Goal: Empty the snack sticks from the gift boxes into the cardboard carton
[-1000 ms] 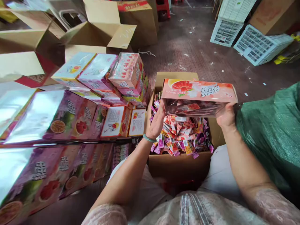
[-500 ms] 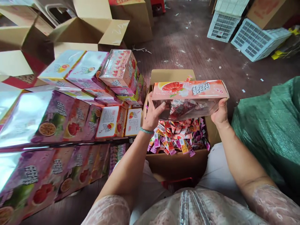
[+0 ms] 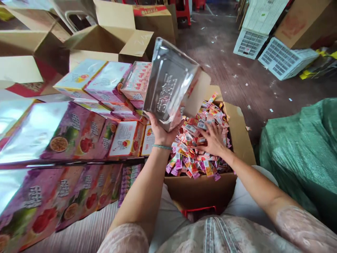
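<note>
My left hand (image 3: 162, 129) grips the lower edge of a shiny clear-fronted package box (image 3: 171, 82), held tilted up over the left side of a cardboard carton (image 3: 240, 131). The carton holds a heap of small pink, purple and orange candy sachets (image 3: 200, 147). Spread flat on top of that heap is my right hand (image 3: 212, 140), fingers apart and touching the sachets. A green bead bracelet circles my left wrist.
Stacks of pink and purple printed packages (image 3: 79, 119) fill the left side. Open cardboard cartons (image 3: 113, 31) stand behind them. White plastic crates (image 3: 279, 52) lie on the floor at the far right. A green plastic sack (image 3: 302, 154) bulges at my right.
The package was held level in both hands over the carton. My right hand let go and dropped onto the sachets; my left hand swung the package up and leftward, its clear face toward me.
</note>
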{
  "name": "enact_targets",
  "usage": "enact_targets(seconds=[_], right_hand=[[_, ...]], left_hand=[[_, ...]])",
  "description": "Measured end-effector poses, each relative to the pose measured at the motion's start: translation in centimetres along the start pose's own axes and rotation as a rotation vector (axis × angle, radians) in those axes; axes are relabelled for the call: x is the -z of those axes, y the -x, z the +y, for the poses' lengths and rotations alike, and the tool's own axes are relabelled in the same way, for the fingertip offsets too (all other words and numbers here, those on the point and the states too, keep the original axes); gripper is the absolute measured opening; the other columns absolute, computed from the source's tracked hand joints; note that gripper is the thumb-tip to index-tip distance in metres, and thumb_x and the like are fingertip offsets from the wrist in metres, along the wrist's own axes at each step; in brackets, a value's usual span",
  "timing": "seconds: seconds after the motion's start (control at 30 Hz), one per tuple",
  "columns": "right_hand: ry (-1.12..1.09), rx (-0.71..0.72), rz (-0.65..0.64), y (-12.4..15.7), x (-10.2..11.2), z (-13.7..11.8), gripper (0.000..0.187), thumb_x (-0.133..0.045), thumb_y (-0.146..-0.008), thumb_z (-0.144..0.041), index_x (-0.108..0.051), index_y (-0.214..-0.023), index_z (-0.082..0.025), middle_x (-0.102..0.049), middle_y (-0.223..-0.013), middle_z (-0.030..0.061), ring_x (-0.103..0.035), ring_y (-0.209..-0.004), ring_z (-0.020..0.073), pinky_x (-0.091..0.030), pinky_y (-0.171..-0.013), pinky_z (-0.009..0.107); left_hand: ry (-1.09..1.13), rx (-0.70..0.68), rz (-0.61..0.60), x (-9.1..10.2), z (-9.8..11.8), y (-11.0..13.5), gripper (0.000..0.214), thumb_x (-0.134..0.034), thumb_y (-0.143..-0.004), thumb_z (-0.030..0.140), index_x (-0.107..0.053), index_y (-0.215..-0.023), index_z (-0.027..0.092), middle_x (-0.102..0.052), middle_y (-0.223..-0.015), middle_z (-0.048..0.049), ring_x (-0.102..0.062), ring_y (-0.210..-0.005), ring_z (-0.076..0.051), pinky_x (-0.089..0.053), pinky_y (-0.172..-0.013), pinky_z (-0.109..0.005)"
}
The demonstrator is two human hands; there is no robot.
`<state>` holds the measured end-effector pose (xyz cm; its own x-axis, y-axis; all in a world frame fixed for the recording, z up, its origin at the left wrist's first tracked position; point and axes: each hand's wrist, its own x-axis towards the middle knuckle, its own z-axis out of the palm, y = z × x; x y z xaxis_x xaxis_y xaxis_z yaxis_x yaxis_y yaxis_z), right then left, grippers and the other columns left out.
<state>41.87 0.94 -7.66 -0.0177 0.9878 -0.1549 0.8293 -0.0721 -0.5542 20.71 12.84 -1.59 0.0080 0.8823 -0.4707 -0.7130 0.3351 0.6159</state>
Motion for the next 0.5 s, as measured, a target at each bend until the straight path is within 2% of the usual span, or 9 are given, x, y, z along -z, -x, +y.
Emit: enact_targets(seconds=[0.07,0.17,0.33,0.4,0.5], right_hand=[[0.217,-0.112,-0.138,-0.6,-1.4,-0.9,0.083,-0.083,-0.095,-0.052,-0.048,-0.169,-0.037,-0.014,-0.187,0.0062,-0.007,-0.171,0.0501,-0.006,-0.135,0.081],[0.274,-0.323,-0.157,-2.9,-2.4,-0.2,0.079,-0.073,-0.103,-0.040,-0.039,-0.174,-0.039,-0.006,-0.188,0.0060,-0.005,-0.172,0.0488,-0.012,-0.133,0.082],[0.266,-0.506,-0.049,-8.2,-2.6,2.6,0.072,-0.057,-0.110,-0.052,-0.033,-0.176,-0.037,-0.008,-0.187,0.0093,-0.012,-0.170,0.0518,-0.021,-0.127,0.087],[0.276,-0.551,-0.027,-10.0,-2.8,3.3,0.073,-0.055,-0.109,-0.058,-0.035,-0.176,-0.036,-0.011,-0.187,0.0112,-0.014,-0.169,0.0530,-0.022,-0.125,0.087],[0.281,-0.581,-0.023,-11.6,-2.8,3.9,0.074,-0.056,-0.108,-0.060,-0.038,-0.174,-0.034,-0.013,-0.186,0.0116,-0.012,-0.169,0.0520,-0.023,-0.127,0.085]], left_hand=[[0.052,0.009,0.046,0.7,0.8,-0.3,0.069,-0.046,-0.102,0.084,-0.071,-0.129,0.025,-0.077,-0.124,-0.0068,-0.062,-0.127,-0.032,-0.057,-0.111,-0.055],[0.086,0.025,0.063,1.7,1.6,-0.4,0.062,-0.043,-0.105,0.080,-0.073,-0.123,0.030,-0.077,-0.120,-0.0037,-0.064,-0.122,-0.029,-0.060,-0.105,-0.053],[0.043,0.073,0.075,3.5,2.7,0.1,0.059,-0.041,-0.106,0.078,-0.077,-0.117,0.032,-0.077,-0.117,-0.0056,-0.068,-0.114,-0.029,-0.064,-0.093,-0.048],[0.035,0.072,0.088,4.3,3.3,0.1,0.061,-0.037,-0.108,0.077,-0.077,-0.115,0.031,-0.078,-0.113,-0.0055,-0.069,-0.110,-0.028,-0.064,-0.091,-0.047],[0.036,0.066,0.133,5.1,4.1,-0.2,0.060,-0.043,-0.104,0.079,-0.077,-0.113,0.031,-0.078,-0.107,-0.0051,-0.071,-0.100,-0.028,-0.066,-0.086,-0.049]])
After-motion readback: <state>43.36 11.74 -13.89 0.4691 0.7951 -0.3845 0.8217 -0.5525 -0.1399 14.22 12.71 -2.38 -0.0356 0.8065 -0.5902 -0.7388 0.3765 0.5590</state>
